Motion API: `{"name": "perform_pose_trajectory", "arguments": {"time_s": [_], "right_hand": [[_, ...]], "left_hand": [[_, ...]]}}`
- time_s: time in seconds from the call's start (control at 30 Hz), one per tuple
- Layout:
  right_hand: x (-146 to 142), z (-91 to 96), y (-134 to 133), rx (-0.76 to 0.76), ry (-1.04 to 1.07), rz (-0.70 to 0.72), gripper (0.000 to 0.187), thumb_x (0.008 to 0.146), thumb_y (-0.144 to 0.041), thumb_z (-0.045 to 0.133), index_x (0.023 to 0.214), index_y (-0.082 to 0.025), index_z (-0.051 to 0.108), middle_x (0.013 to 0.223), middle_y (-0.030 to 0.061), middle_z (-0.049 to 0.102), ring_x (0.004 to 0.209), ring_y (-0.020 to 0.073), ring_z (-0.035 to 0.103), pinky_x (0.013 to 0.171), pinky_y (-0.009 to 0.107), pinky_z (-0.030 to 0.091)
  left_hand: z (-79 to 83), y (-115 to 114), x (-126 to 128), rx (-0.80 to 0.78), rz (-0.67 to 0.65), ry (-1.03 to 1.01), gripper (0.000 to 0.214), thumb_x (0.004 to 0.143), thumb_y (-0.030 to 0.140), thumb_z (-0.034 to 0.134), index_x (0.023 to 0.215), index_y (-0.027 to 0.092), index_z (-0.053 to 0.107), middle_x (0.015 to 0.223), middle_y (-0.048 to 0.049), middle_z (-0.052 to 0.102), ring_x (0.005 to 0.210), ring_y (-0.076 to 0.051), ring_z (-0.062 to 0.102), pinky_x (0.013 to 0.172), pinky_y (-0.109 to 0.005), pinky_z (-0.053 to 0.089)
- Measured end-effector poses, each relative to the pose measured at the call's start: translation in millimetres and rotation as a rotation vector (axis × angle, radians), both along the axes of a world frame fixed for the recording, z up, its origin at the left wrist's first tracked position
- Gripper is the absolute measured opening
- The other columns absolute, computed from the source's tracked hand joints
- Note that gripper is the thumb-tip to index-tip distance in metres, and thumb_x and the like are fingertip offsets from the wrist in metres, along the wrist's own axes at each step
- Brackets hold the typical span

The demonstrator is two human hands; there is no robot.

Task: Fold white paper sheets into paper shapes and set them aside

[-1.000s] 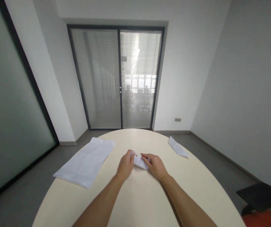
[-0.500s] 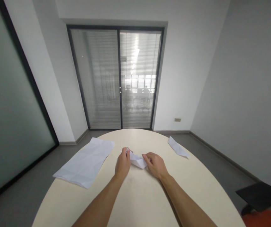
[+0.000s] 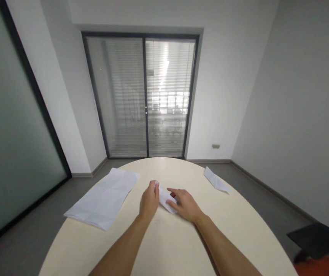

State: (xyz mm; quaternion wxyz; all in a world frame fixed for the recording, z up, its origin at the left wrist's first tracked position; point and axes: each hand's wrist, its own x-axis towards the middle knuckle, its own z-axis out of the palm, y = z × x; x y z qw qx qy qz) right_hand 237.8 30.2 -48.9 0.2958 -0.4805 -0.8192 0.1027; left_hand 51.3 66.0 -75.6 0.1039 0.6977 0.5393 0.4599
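A small folded piece of white paper [image 3: 165,199] slants between my hands, just above or on the table; which of these I cannot tell. My left hand [image 3: 149,200] pinches its far left end between thumb and fingers. Over the paper's right part is my right hand [image 3: 185,204], with thumb and forefinger spread apart. Its thumb overlaps the paper, and whether it presses on it is unclear. The paper's right end is partly hidden behind this hand.
On the left of the round cream table [image 3: 164,253] lies a stack of creased white sheets [image 3: 104,199], reaching over the edge. A folded paper strip [image 3: 215,180] rests near the right edge. A black and red chair [image 3: 316,239] stands at lower right.
My right thumb and forefinger have parted, and that hand sits slightly nearer me. The paper now looks flatter and more slanted, its right end lower. My left hand keeps its pinch.
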Motion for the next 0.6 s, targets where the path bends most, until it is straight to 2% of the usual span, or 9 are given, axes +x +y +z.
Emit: {"name": "perform_pose_trajectory", "arguments": {"time_s": [0.23,0.37,0.47,0.6], "right_hand": [[1.2,-4.8,3.1,-0.043,0.151,-0.028,0.044,0.087,-0.043,0.062,0.126,-0.024,0.061,0.103,0.0055,0.071,0.092,0.0208,0.064,0.09,0.036,0.048],[2.3,-7.0,6.0,-0.038,0.243,-0.044,0.037,0.086,-0.042,0.062,0.118,-0.024,0.066,0.099,0.0053,0.07,0.09,0.0199,0.064,0.084,0.033,0.05],[4.0,-7.3,8.0,0.002,0.268,-0.054,0.031,0.088,-0.042,0.059,0.112,-0.023,0.068,0.096,0.0056,0.07,0.089,0.0199,0.063,0.082,0.033,0.05],[5.8,-7.7,9.5,0.048,0.278,-0.061,0.028,0.092,-0.04,0.054,0.109,-0.023,0.068,0.093,0.005,0.069,0.087,0.0191,0.063,0.082,0.032,0.05]], "left_hand": [[2.9,-1.7,1.0,-0.017,-0.08,-0.115,0.021,0.1,0.037,0.033,0.101,0.023,0.049,0.085,-0.0026,0.065,0.076,-0.018,0.064,0.067,-0.026,0.043],[4.3,-4.1,2.5,-0.029,-0.169,-0.232,0.016,0.095,0.035,0.045,0.104,0.022,0.049,0.089,-0.0027,0.065,0.079,-0.018,0.064,0.07,-0.026,0.047],[1.8,-2.8,4.2,-0.069,-0.236,-0.312,0.027,0.089,0.031,0.055,0.113,0.021,0.048,0.092,-0.0031,0.066,0.079,-0.017,0.065,0.07,-0.026,0.049],[-3.5,2.2,5.5,-0.114,-0.268,-0.401,0.037,0.084,0.028,0.06,0.118,0.021,0.048,0.093,-0.0031,0.067,0.079,-0.016,0.066,0.07,-0.026,0.05]]}}
